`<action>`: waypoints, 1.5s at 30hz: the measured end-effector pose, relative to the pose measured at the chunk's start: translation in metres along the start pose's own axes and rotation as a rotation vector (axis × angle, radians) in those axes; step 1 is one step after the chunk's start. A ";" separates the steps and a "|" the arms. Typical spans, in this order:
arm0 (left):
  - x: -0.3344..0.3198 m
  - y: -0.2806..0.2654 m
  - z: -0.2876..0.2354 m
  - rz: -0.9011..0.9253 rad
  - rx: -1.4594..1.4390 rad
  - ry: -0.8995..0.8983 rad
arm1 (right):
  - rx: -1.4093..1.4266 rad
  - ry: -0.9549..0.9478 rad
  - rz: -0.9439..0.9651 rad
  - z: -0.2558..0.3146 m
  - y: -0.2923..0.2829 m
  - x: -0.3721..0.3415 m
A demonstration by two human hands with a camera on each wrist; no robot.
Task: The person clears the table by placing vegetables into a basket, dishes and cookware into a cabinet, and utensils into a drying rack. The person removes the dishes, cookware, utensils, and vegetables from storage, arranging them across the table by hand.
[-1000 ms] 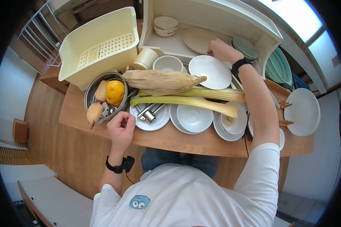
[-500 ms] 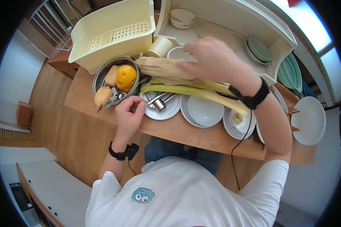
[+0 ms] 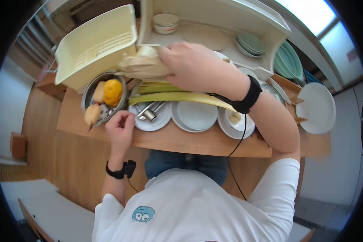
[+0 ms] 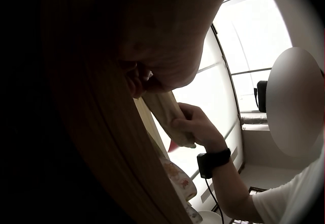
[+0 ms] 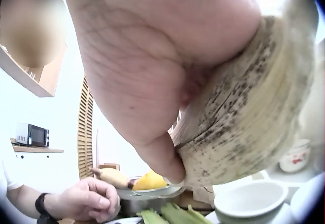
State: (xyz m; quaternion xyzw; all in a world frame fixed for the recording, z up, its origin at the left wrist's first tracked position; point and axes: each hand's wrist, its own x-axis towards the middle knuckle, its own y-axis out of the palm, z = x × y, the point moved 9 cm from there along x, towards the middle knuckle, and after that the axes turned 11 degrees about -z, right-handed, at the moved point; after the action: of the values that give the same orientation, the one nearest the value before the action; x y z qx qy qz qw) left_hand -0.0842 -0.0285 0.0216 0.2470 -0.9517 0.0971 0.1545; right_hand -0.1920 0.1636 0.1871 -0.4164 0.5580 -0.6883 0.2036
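Note:
In the head view my right hand grips a dry-husked ear of corn above the table's middle. The right wrist view shows thumb and fingers wrapped around the speckled husk. Below it lie long pale green stalks, like celery, across the dishes. My left hand rests loosely curled and holds nothing at the table's front edge, beside a steel pot. An orange-yellow fruit and tan, lotus-root-like pieces sit in the pot. A steel tool lies on a plate right of that hand.
A cream plastic basket stands at the back left. Behind the table, a cream rack holds small bowls and green dishes. White bowls line the front. A white plate leans at the right.
My right hand has moved left from the rack and white plate to the corn, and now grips and raises it off the stalks. The left hand stays beside the pot.

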 end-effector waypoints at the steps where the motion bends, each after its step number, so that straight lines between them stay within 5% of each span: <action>1: -0.001 0.001 0.001 0.011 -0.001 -0.014 | 0.006 -0.037 -0.150 -0.001 -0.026 -0.004; 2: 0.000 0.001 0.000 0.000 -0.003 -0.019 | 0.006 -0.079 -0.298 -0.003 -0.054 -0.010; 5: 0.000 -0.001 0.002 0.008 -0.017 -0.057 | -0.087 -0.001 -0.358 -0.034 -0.118 -0.027; 7: 0.001 -0.001 0.004 0.025 -0.022 -0.052 | -0.037 0.215 -0.481 -0.071 -0.173 -0.048; 10: 0.000 0.002 0.004 0.031 -0.023 -0.057 | -0.152 0.290 -0.763 -0.125 -0.237 -0.083; 16: 0.001 0.001 0.003 0.007 -0.010 -0.047 | -0.348 0.672 -0.972 -0.287 -0.280 -0.167; 20: 0.001 -0.002 0.004 -0.010 0.024 -0.060 | -0.092 0.884 -0.878 -0.421 -0.216 -0.232; 25: 0.000 -0.003 0.007 -0.022 0.072 -0.060 | -0.168 1.038 -0.741 -0.470 -0.147 -0.262; 35: 0.000 -0.002 0.003 -0.016 0.102 -0.046 | -0.318 1.140 -0.399 -0.522 -0.061 -0.277; 43: 0.000 -0.003 0.001 -0.022 0.083 -0.041 | -0.248 1.152 -0.297 -0.511 -0.060 -0.277; 45: 0.002 -0.003 0.004 -0.008 0.072 -0.039 | -0.455 1.108 -0.221 -0.495 -0.080 -0.268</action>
State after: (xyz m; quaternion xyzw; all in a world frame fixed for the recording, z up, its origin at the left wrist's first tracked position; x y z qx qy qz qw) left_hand -0.0850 -0.0333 0.0189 0.2580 -0.9494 0.1257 0.1273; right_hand -0.4205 0.6835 0.1544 -0.0848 0.6675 -0.6832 -0.2836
